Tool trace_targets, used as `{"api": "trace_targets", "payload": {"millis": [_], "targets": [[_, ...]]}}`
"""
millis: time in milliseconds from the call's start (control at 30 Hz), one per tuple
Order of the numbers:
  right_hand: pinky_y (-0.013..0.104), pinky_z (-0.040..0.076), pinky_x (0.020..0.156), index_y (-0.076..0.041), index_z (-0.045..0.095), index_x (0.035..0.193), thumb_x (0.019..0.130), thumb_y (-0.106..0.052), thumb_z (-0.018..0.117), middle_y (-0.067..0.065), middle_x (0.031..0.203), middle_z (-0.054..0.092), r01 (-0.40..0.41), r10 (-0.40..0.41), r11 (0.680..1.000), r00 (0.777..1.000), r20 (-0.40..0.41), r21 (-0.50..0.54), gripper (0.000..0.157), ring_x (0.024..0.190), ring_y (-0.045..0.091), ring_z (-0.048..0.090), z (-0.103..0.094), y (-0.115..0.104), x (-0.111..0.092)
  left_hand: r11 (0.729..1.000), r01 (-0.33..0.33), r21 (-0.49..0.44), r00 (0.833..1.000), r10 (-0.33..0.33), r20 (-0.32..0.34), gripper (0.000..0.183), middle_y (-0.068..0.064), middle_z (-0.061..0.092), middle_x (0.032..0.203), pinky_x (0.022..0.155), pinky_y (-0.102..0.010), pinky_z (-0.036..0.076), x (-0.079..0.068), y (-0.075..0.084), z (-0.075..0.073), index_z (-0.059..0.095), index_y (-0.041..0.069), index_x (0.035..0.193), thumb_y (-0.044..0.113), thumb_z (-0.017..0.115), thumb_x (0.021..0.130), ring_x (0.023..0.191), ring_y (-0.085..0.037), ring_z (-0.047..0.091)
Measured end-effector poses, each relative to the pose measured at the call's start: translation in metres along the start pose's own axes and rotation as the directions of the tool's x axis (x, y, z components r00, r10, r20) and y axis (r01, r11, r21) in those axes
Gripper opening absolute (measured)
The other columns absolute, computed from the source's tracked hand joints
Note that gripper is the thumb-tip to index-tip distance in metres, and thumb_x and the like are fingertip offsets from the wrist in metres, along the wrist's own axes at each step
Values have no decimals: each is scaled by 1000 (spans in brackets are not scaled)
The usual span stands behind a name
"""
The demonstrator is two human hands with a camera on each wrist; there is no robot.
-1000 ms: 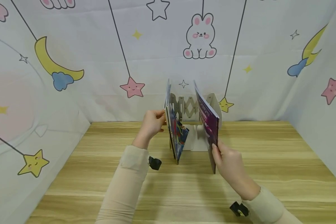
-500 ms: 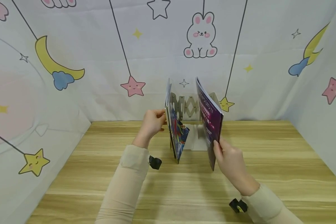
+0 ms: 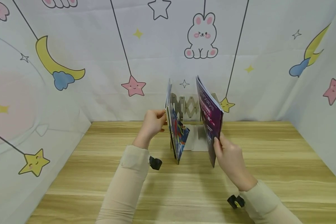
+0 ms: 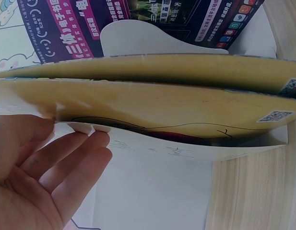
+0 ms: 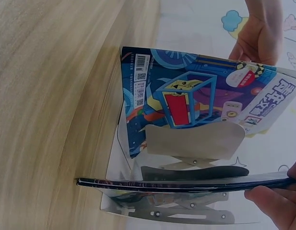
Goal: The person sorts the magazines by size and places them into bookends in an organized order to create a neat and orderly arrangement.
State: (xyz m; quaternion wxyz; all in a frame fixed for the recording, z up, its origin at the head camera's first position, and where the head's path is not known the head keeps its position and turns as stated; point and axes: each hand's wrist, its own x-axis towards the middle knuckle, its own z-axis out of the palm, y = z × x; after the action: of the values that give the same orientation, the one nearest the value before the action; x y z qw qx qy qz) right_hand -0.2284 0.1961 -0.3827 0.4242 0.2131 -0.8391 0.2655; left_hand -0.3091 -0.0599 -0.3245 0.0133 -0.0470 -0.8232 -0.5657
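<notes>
A pale metal expanding book rack (image 3: 191,109) with a riveted lattice stands at the back of the table. Magazines with yellow-cream pages (image 4: 138,103) stand upright at its left; the inner one has a blue illustrated cover (image 5: 186,96). Thumb and fingers of my left hand (image 3: 154,123) grip the rim of the rack's white left end plate (image 4: 157,163), close against those pages. My right hand (image 3: 231,157) pinches a purple magazine (image 3: 211,119) by its near edge. This magazine is upright, slightly slanted, with its far part between rack plates (image 5: 195,172).
The wood-grain table (image 3: 106,186) stretches around the rack. Behind it hangs a white cloth (image 3: 162,46) printed with stars, moons and a rabbit. Each wrist wears a small black device (image 3: 155,163).
My right hand and the purple magazine have shifted slightly away from me, toward the rack, and the magazine's near lower corner has risen. The left hand stays in place.
</notes>
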Motion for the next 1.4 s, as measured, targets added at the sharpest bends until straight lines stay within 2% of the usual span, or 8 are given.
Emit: {"api": "trace_targets", "payload": {"millis": [400,733,933,1133,1200,1267,1367,1400], "targets": [[23,40,37,6,61,90,86,3,61,14,62,63,-3,3,1000,1000,10,-18,5,46,11,46,6,0,-1,1000,5,0,1000,-5,15,35,-12,64,122,69,-36,58,-3,-4,3,57,11,131,19,49,98,96,-26,68],[25,50,44,6,63,96,85,3,63,16,69,68,37,-37,999,999,39,19,12,54,17,64,9,-5,-1,1000,13,-6,1000,-13,26,35,-11,64,124,69,-36,58,-7,-4,4,56,12,132,20,49,99,96,-25,68],[28,56,53,9,62,115,86,-2,66,22,88,71,6,-11,999,994,106,48,32,69,25,71,7,-10,0,1000,8,-6,999,-8,31,35,-12,64,124,69,-36,58,-7,-3,5,56,12,132,19,49,99,96,-25,67],[29,56,54,8,61,119,86,-9,68,18,85,72,-4,-9,998,980,197,64,38,66,21,69,3,-10,2,1000,-9,-2,999,9,34,37,-13,62,126,73,-38,58,-7,-3,4,53,11,135,19,48,99,99,-27,66],[32,56,58,5,60,122,89,-14,66,17,90,72,-20,3,997,972,236,70,38,69,22,69,-1,-7,3,1000,-27,5,999,27,30,38,-14,62,126,73,-36,58,-8,-6,4,50,10,137,18,47,100,99,-27,66],[33,56,59,3,60,123,92,-20,61,19,99,71,12,-25,998,973,231,58,39,70,23,69,-8,0,5,998,-61,14,998,61,18,41,-16,63,123,70,-33,58,-9,-9,4,46,9,140,17,46,100,97,-28,66],[38,56,60,4,60,122,96,-30,53,22,108,68,126,-124,992,981,148,0,43,72,29,69,-19,17,16,985,-153,80,988,155,-17,46,-18,63,122,62,-32,55,-12,-13,1,36,9,145,17,44,101,98,-28,67],[41,56,61,4,59,123,96,-31,52,23,111,67,158,-153,987,981,121,-32,45,75,32,69,-25,25,21,975,-186,118,981,191,-28,48,-18,62,124,66,-34,56,-14,-13,-1,32,8,147,17,42,101,100,-29,66]]}}
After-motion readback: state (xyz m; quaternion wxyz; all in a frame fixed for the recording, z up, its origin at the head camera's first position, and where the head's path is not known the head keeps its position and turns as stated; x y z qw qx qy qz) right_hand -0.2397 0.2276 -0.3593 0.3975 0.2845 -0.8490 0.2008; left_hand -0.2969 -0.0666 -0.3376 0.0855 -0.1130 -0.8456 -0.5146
